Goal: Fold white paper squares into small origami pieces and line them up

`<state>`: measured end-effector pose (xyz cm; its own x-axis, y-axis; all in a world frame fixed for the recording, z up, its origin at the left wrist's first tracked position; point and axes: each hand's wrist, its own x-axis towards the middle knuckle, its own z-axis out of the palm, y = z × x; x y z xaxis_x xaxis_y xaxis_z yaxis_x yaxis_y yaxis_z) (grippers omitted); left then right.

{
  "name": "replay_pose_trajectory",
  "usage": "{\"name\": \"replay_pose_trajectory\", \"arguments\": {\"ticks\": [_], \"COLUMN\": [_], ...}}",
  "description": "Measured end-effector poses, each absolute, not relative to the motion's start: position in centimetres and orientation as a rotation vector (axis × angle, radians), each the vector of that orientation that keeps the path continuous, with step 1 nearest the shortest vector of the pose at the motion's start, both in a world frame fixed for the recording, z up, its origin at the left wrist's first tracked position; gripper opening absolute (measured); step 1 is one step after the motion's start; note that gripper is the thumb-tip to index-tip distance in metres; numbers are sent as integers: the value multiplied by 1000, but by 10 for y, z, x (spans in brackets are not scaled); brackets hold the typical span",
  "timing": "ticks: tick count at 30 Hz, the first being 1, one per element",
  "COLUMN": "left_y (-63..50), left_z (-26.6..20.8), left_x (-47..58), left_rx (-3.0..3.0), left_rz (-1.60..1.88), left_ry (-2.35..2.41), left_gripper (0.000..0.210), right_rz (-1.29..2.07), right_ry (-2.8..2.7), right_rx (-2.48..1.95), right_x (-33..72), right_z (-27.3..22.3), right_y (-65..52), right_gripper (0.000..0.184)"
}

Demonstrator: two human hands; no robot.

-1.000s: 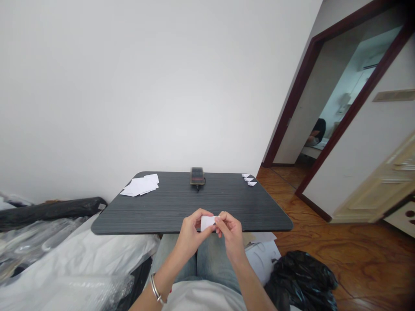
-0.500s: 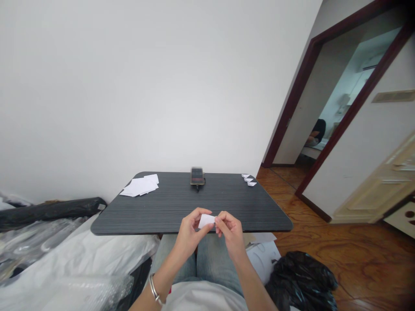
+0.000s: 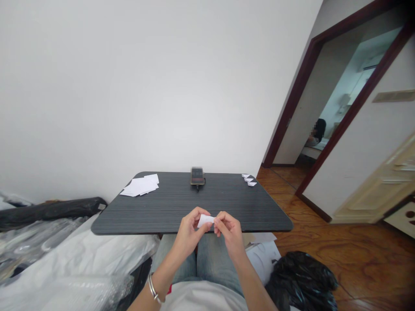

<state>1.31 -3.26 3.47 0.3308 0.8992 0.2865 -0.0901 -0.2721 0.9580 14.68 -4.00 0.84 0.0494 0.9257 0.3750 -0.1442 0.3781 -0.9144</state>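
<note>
A small folded piece of white paper (image 3: 205, 220) is held just above the front edge of the dark table (image 3: 181, 203). My left hand (image 3: 190, 229) pinches its left part between thumb and fingers. At its right end, my right hand (image 3: 228, 226) grips the paper with thumb and forefinger, the other fingers curled in. Loose white paper sheets (image 3: 140, 185) overlap at the table's back left. Several small folded white papers (image 3: 249, 180) lie in a row near the back right corner.
A phone-like device (image 3: 197, 176) stands at the table's back middle, against the white wall. Plastic-wrapped bundles (image 3: 65, 259) lie at the left. A black plastic bag (image 3: 301, 280) sits on the wooden floor at the right. A person (image 3: 317, 131) is visible through the doorway.
The held paper has tilted and looks narrower toward my right fingers. Both hands have shifted very slightly to the left. In the doorway, the person's head has turned.
</note>
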Motion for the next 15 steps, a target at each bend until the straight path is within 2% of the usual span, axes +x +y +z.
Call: {"name": "replay_pose_trajectory", "arguments": {"ticks": [4, 15], "left_y": [-32, -30], "left_z": [35, 36], "left_x": [13, 11], "left_rx": [1438, 1396], "left_rz": [1158, 1146], "left_ry": [742, 845], "left_gripper": [26, 27], "right_rz": [943, 809], "right_ry": [-1215, -1322], "right_rx": [-863, -903], "right_x": [147, 149], "right_z": [10, 13], "right_y": [-39, -40], "right_gripper": [17, 9]}}
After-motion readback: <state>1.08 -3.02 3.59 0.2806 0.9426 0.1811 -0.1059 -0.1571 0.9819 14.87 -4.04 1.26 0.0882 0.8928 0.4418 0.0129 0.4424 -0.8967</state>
